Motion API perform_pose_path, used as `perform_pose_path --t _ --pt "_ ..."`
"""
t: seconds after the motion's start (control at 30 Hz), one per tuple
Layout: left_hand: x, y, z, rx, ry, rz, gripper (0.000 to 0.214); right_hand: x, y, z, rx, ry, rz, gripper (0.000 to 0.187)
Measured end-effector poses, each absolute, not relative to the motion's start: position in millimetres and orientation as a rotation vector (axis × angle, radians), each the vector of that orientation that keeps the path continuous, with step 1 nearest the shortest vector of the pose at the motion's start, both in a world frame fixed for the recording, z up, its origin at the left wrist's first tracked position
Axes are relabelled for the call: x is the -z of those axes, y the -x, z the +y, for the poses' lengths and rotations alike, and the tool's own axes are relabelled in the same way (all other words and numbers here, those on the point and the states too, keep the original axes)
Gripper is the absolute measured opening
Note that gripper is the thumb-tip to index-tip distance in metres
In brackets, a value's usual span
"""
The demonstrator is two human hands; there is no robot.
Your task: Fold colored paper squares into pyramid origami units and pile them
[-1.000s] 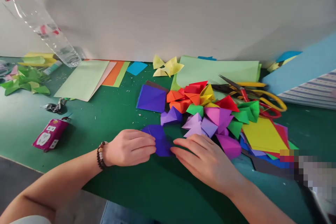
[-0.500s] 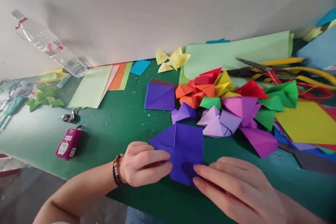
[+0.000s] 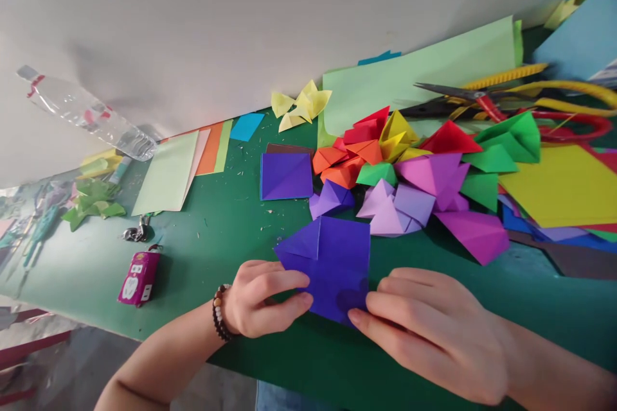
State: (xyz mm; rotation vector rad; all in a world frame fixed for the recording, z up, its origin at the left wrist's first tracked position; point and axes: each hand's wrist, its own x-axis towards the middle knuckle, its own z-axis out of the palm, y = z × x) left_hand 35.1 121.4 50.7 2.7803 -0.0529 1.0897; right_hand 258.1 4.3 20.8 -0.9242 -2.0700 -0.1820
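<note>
You have a square of violet origami paper between your hands, on the near edge of the green cutting mat, with one corner folded over at its left. Your left hand is closed on its left edge, thumb and fingers pinching the paper. Your right hand is half curled, with its fingertips on the near corner; whether the thumb is beneath is hidden. Just far of it lies a folded violet square, beside a heap of folded paper pieces in many colours. Many are done, yet unfolded sheets remain: a yellow sheet at right, pale green sheets at left.
</note>
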Motion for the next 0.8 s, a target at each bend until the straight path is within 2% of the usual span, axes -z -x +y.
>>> perform_pose_path --t 0.43,0.5,0.6,0.7,0.8 --pt "-51.6 -36.0 119.7 -1.101 -2.816 0.022 0.007 -18.1 -261.1 7.4 0.146 0.963 -2.077 0.027" --pt "-50.8 -35.7 122.2 -1.028 -2.821 -0.026 0.006 -20.0 -265.7 10.8 0.150 1.016 -2.079 0.024" --pt "-49.3 -36.3 126.5 -0.912 -2.850 -0.111 0.024 -25.2 -271.9 17.2 0.198 1.054 -2.156 0.020" --pt "-46.2 -38.6 130.9 -0.785 -2.930 0.011 0.011 -28.5 -273.8 22.2 0.169 1.046 -2.316 0.026" --pt "-41.8 -41.2 133.2 -0.553 -2.970 0.044 0.010 -26.7 -274.1 22.9 0.045 1.068 -2.442 0.032"
